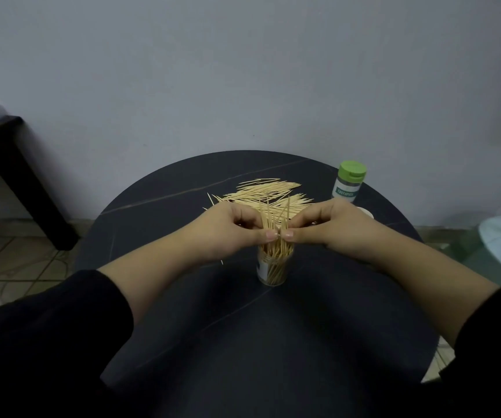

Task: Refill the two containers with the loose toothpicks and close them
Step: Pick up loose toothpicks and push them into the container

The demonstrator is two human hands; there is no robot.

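Open clear container (273, 270) stands mid tabletop (243, 342), toward the near edge, half full. Both hands meet right above its mouth, likely to square up a toothpick bundle (274, 220) so it drops in straight. Left hand (231, 227): fingers curled, thumb and fingertips pinching the bundle. Right hand (330, 227): same pinch from the other side, thumbs almost touching. Loose pile (269, 191) lies behind them toward the far edge. Green-lidded container (348, 182) stands shut at the far right edge. Lots left to refill.
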